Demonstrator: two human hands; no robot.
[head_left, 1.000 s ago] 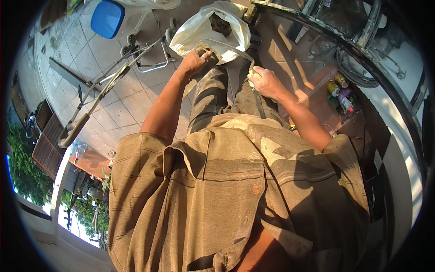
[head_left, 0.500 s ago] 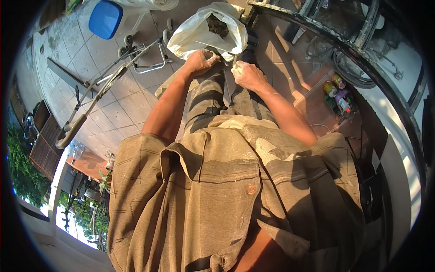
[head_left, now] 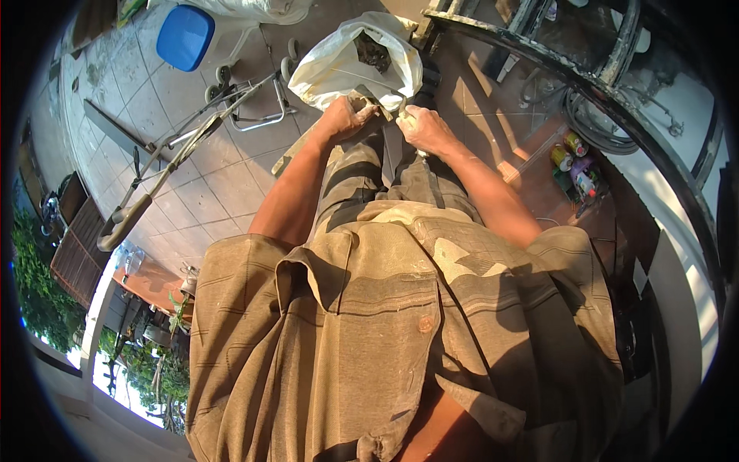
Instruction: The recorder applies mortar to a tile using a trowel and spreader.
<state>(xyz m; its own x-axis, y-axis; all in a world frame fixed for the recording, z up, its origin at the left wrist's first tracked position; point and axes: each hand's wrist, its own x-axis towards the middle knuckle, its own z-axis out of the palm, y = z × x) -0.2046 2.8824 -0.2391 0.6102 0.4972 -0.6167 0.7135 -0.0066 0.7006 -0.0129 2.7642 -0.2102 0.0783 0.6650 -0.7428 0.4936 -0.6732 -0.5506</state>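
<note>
My left hand (head_left: pixel 346 118) is curled round what looks like a strip of board (head_left: pixel 290 155); its pale length shows behind my wrist, and a dirty flat end pokes past my fingers toward the bag, though I can't tell whether that's all 1 piece. My right hand (head_left: pixel 426 129), just beside the left, is closed on a small tool (head_left: pixel 402 105); my fingers hide most of it, and I can't make out whether its tip meets the board.

Just beyond my 2 hands sits an open white bag (head_left: pixel 317 73) with dark lumps (head_left: pixel 373 52) inside. As I judge it, some stuff is already in there, while the board is outside it in my grip, so work on it looks unfinished; how much is left I can't tell.

Left of my hands stands a metal frame with wheels (head_left: pixel 264 126), and farther out a blue seat (head_left: pixel 185 37). Well to the right of my hands are some bottles (head_left: pixel 583 179), with a coil of hose (head_left: pixel 591 132) beyond them.
</note>
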